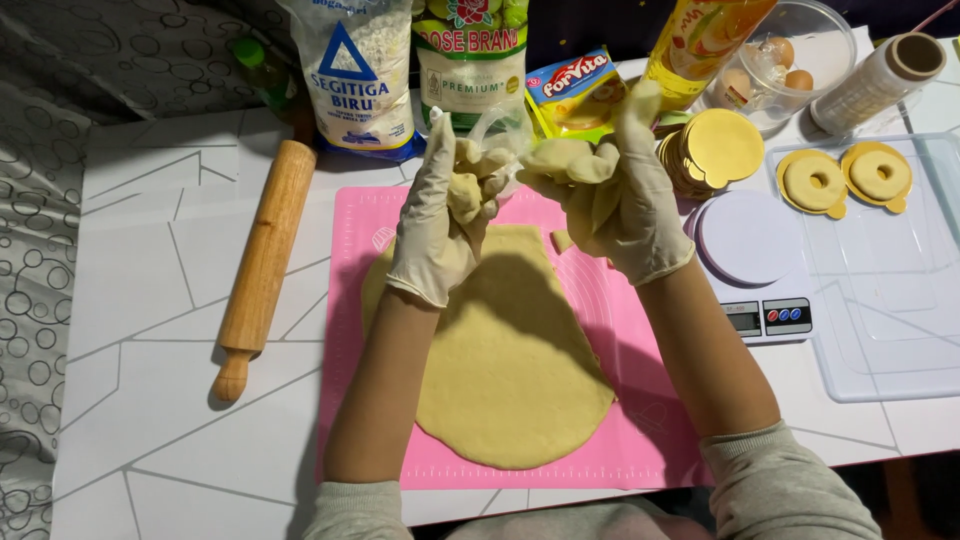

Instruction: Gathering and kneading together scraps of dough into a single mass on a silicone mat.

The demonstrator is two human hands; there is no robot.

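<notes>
both gloved hands are raised over the far end of the pink mat [640, 440], each closed on dough. the left hand [432, 225] grips a lumpy dough scrap [468, 190], fingers curled tight around it; the right hand [625, 195] pinches a second dough piece [565, 158], with a thin clear film stretched between the two at about 12 o'clock. held up like this, the scraps stay clear of the rolled dough sheet [510, 370], which lies flat on the mat below, its far edge cut straight.

a small offcut [562, 240] rests on the mat just beside the sheet, under the right wrist. at 9 o'clock a rolling pin [262, 265] lies on the counter [150, 400], apart from the mat. at 3 o'clock sits a scale [750, 250], then a clear tray [900, 350] bearing two dough rings [848, 180] on gold discs. a gold disc stack [715, 150], flour bags [355, 70], an oil bottle [700, 40] and an egg bowl [800, 60] crowd 12 to 2 o'clock, close behind the hands.
</notes>
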